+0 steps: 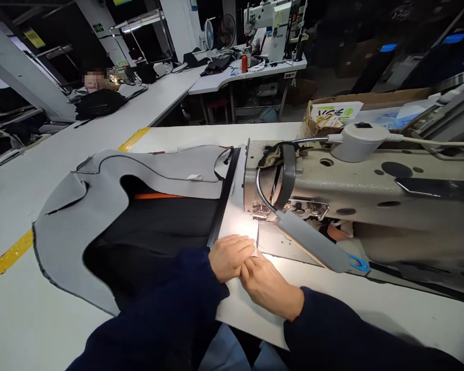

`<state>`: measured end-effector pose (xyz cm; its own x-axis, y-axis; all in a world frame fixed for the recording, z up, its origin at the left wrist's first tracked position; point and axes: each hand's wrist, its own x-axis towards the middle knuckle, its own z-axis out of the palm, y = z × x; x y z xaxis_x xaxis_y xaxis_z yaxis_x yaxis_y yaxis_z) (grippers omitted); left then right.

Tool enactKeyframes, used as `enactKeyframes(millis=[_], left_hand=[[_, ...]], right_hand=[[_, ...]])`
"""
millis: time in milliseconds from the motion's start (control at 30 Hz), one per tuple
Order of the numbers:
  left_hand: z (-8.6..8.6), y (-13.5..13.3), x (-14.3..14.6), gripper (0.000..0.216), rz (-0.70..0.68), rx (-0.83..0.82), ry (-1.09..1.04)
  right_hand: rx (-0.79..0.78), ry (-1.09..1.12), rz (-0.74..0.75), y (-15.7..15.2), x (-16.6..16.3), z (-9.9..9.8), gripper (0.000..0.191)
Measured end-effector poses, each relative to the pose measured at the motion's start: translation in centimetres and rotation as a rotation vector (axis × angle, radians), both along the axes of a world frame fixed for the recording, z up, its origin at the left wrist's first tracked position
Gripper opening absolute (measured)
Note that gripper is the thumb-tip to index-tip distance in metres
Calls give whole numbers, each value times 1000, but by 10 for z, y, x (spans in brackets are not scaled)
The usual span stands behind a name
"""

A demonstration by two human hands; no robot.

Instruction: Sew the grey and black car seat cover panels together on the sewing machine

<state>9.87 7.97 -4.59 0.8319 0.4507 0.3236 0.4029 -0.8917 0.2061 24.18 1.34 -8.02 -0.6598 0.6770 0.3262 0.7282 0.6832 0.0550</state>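
Note:
My left hand (230, 257) and my right hand (269, 286) meet in front of the sewing machine (270, 175). Fingers of both are pinched on the near end of a white strip of material (238, 221); whether it is cloth or paper I cannot tell. Bright lamp light falls on this strip. Along its left side runs a black zipper tape (227, 191). A large grey fabric piece (112, 198) with dark edging lies left of the zipper, and black cloth (158, 221) is spread beside it. My left forearm covers part of the black cloth.
A grey lamp (313, 242) on a flexible neck hangs in front of the machine head. Behind the machine stands a cardboard box (309, 121) with papers. Another sewing machine (272, 31) is on a far table. Yellow tape (11, 255) crosses the white tabletop (19, 319).

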Motion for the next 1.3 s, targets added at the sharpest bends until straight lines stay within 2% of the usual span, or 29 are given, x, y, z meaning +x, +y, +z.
enactKeyframes(millis=[100, 200, 333, 500, 800, 933, 1100, 1200, 1300], left_hand=[[4, -11, 9, 32, 139, -18, 33], [-1, -24, 13, 36, 240, -16, -33], [-15, -25, 8, 38, 172, 37, -83], [-24, -6, 5, 39, 73, 47, -80], [-15, 25, 13, 31, 47, 15, 21], [-11, 37, 19, 28, 49, 13, 65], [-12, 50, 24, 38, 56, 21, 72], [-15, 55, 23, 33, 42, 32, 86], [-18, 57, 21, 32, 36, 40, 83]], right_hand=[[-52, 43, -24, -1, -3, -4, 20], [-61, 97, -25, -12, -8, -2, 22], [-30, 181, -39, -26, -11, 2, 27], [-50, 198, -54, -19, -9, 1, 29], [-102, 193, -99, 10, 1, -3, 29], [-24, 152, -84, 22, 4, -1, 28], [1, 142, -82, 34, 6, 6, 29], [-69, 222, -44, 23, 17, 17, 27], [-117, 399, -56, -13, 51, 25, 23]])
